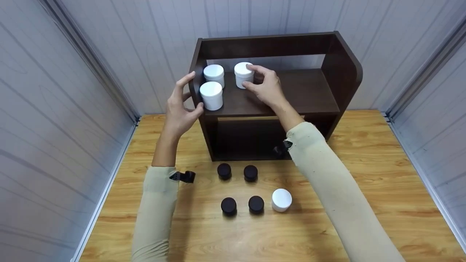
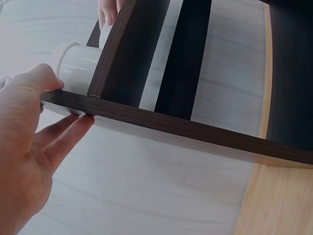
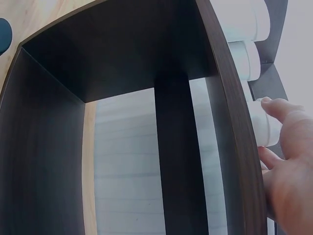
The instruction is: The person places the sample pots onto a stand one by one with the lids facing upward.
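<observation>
A dark brown two-tier shelf stands on the wooden surface. My right hand pinches a white lidded jar on its upper board, thumb at the near side and fingers at the lid. In the right wrist view, that jar sits beside other white jars. My left hand grips the shelf's left side panel, the thumb inside and the fingertips along the outer face. Next to that thumb stands the front white jar, with another white jar behind it.
On the wooden surface in front of the shelf sit several small black jars, in two rows. One white jar stands at the right end of the nearer row. Pale panel walls enclose the left, back and right.
</observation>
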{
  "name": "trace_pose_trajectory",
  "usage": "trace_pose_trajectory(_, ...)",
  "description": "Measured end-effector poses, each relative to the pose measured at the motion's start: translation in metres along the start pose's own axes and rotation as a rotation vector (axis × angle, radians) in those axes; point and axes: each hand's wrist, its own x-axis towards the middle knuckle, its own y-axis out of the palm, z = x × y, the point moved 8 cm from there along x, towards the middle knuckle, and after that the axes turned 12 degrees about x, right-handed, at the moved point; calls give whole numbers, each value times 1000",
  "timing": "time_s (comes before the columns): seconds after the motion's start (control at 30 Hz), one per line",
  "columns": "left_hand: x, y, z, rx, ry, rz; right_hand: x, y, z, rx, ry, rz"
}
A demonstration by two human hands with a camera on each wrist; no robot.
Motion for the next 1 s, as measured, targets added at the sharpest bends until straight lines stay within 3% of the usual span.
trace_pose_trajectory(0.73,1,3,1,6,-2,-4,-6,-9,-1,10,12,2)
trace_pose_trajectory(1.0,0,2,0,-6,5,-2,-11,-26,3,-14,9,4)
